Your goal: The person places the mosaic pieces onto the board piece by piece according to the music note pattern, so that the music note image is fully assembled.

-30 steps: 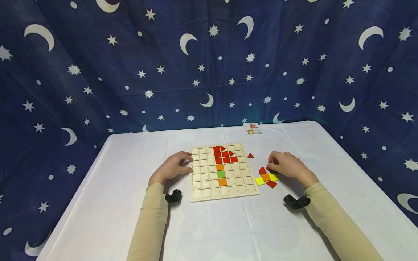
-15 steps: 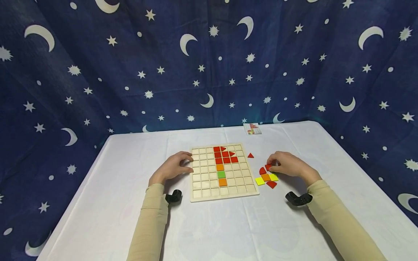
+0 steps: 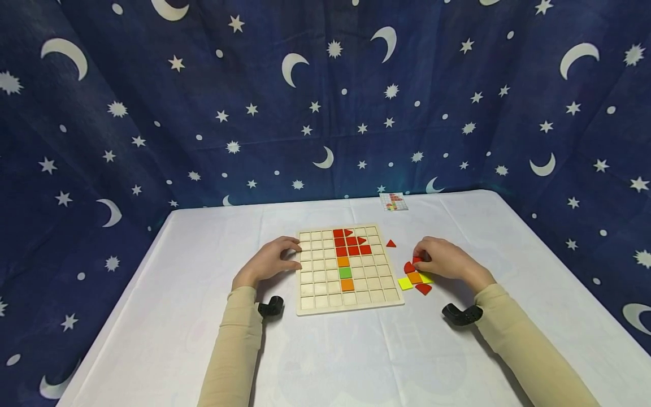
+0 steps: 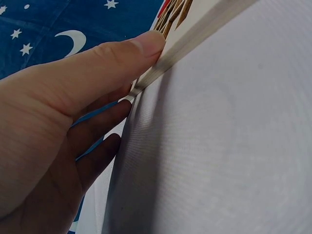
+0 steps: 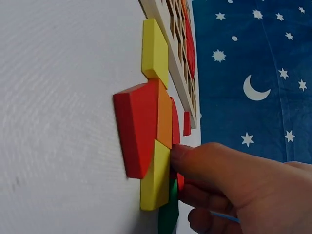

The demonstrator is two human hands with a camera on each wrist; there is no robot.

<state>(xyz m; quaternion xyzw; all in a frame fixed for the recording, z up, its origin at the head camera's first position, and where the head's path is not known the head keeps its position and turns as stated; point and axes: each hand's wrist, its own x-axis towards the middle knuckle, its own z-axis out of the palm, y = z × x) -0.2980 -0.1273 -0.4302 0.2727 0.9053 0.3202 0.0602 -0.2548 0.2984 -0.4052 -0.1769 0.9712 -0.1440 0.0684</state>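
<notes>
Beside yellow and orange tiles (image 3: 415, 277), the right hand (image 3: 448, 259) pinches a red tile (image 3: 417, 260); the relaxed left hand (image 3: 265, 261) touches a board (image 3: 366, 272).

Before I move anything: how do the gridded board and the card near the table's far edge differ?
Size: the gridded board is far larger than the card.
Contact: the left hand touches the board's left edge; neither hand touches the card.
Colour: the card's picture includes yellow; the board's coloured pieces include none.
Shared: both lie on the white cloth and show a grid with red toward the far side.
</notes>
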